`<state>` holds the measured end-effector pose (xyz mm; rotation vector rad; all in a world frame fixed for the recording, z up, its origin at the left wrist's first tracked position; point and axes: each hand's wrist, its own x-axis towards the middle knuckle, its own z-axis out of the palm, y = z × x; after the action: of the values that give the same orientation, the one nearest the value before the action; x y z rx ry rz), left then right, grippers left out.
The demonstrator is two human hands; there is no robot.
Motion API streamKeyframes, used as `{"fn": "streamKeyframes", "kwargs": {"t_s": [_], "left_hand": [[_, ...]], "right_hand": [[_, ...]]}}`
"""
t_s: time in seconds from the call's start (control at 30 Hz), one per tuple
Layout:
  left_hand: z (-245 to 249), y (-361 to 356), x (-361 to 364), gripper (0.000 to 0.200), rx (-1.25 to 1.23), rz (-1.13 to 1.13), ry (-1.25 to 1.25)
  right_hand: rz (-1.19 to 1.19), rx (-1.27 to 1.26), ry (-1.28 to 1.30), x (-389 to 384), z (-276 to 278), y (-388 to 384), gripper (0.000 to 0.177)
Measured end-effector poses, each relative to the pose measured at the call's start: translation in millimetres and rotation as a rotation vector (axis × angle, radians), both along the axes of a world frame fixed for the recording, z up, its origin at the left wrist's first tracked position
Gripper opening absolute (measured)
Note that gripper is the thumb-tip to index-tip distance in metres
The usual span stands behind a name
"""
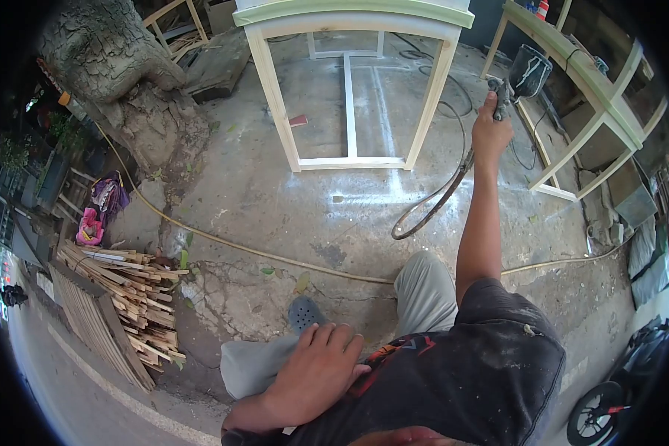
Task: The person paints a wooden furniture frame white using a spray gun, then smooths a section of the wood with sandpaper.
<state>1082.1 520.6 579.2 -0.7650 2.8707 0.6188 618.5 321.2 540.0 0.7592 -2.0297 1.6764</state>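
My right hand is stretched out ahead at the right, its fingers wrapped round the handle of a spray gun with a dark cup. A hose hangs from the gun in a loop over the concrete. To the left of the gun stands a wooden table frame with pale wooden legs, white-coated lower bars and a greenish top edge. My left hand rests near my left thigh against my dark shirt, with its fingers lying flat and nothing seen in it.
A second wooden frame stands at the right. A tree trunk and a pile of wood strips are at the left. A yellowish hose crosses the ground. A motorbike wheel shows at the lower right.
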Motion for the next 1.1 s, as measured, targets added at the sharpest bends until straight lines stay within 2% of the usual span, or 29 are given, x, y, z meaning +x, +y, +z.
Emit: {"fn": "streamKeyframes", "kwargs": {"t_s": [0.2,0.43,0.53,0.63,0.73,0.77,0.87,0.93,1.1], "left_hand": [[-4,4,-1,0.047,0.001,0.045,-0.036],[-5,14,-4,0.045,-0.029,0.110,-0.009],[-3,15,-5,0.045,-0.040,0.126,-0.011],[-2,14,-7,0.044,-0.048,0.118,0.000],[-2,13,-9,0.044,-0.043,0.104,0.003],[-1,12,-10,0.044,-0.042,0.102,0.003],[-2,7,-10,0.043,-0.030,0.075,0.022],[-3,4,-10,0.044,-0.010,0.072,0.007],[-3,1,-5,0.045,0.009,0.077,-0.005]], "right_hand": [[0.401,-0.043,-0.155,92,8,-26,0.055],[0.765,0.005,0.051,220,10,-104,0.054],[0.946,0.062,-0.016,261,34,-105,0.054],[0.947,0.005,0.114,268,28,-130,0.055],[0.940,0.032,0.058,251,30,-121,0.054],[0.840,0.066,0.130,234,22,-127,0.056],[0.726,0.083,0.028,183,19,-103,0.059],[0.646,0.044,-0.025,147,24,-74,0.055],[0.274,0.122,-0.040,52,31,-12,0.054]]}}
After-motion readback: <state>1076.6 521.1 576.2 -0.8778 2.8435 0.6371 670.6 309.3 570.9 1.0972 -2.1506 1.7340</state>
